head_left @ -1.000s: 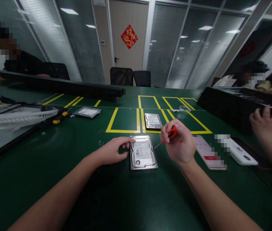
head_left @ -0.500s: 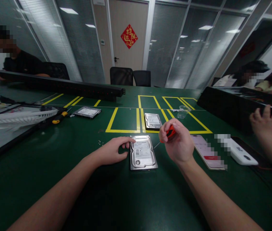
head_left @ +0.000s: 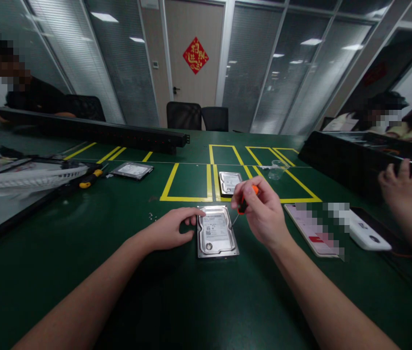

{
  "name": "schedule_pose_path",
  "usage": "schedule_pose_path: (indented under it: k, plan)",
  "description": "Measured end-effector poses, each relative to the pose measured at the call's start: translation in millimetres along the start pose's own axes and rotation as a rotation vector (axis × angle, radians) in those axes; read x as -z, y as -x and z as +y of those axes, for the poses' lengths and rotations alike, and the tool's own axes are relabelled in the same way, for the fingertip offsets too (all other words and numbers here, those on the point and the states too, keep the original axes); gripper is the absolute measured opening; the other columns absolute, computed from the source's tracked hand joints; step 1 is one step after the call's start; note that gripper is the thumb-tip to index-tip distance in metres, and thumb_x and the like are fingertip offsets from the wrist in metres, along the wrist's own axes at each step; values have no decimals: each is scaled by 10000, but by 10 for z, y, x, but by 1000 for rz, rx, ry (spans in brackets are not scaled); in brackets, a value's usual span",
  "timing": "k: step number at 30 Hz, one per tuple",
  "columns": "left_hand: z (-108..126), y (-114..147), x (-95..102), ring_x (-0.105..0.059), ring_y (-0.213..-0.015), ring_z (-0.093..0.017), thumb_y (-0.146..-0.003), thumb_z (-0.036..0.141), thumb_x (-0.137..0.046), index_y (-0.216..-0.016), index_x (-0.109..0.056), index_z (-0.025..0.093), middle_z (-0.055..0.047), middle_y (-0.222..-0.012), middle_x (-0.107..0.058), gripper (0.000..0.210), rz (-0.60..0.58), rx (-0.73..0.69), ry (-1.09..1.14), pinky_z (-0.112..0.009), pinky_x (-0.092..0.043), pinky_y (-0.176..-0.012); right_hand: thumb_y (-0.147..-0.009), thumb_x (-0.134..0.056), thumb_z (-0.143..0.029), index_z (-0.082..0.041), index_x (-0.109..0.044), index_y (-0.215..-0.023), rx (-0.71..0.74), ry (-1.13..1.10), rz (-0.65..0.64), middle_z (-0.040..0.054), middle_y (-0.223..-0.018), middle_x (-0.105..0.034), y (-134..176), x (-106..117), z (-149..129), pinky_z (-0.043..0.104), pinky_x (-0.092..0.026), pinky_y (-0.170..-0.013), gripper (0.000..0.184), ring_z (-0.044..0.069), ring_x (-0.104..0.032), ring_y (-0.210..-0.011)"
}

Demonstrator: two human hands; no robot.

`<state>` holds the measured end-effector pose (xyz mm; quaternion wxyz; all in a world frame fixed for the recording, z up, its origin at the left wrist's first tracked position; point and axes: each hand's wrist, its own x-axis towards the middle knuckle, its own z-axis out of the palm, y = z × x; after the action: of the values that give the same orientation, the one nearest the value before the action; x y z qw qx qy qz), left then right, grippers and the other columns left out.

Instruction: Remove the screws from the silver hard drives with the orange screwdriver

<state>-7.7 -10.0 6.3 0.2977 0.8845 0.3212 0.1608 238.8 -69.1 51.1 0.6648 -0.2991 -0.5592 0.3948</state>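
Observation:
A silver hard drive (head_left: 216, 236), label upward, lies flat on the green table before me. My left hand (head_left: 173, 227) holds its left side, the index fingertip on the upper left corner and the thumb near the left edge. In my right hand (head_left: 262, 209) is a screwdriver (head_left: 243, 205) with an orange and black handle, its fingers closed round it. The thin shaft slants down to the drive's right edge; I cannot make out what the tip meets. Just behind sits a second hard drive (head_left: 230, 183), partly covered by my right hand.
Left stand a third hard drive (head_left: 132, 170), a yellow-black screwdriver (head_left: 91, 180) and small screws (head_left: 151, 216). A clear cup (head_left: 277, 169) is behind my right hand. Rightward lie a phone (head_left: 311, 231), a white device (head_left: 368, 233), another person's hand (head_left: 404, 187) and a black case (head_left: 344, 160).
My right hand has turned and shifted slightly left, tilting the screwdriver handle more upright. The left hand and the hard drive have stayed where they were.

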Motion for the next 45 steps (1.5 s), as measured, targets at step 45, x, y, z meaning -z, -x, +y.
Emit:
schedule_pose_path:
  k: [45]
  plan:
    - [-9, 7, 1, -597, -977, -206, -846, 215, -642, -1387, -573, 257, -45, -1116, -650, 547, -14, 12, -14, -343, -489, -872, -938, -699, -308, -261, -534, -915, -62, -56, 63, -3, -904, -677, 6, -23, -30, 292, -392, -573, 173, 114, -541, -614]
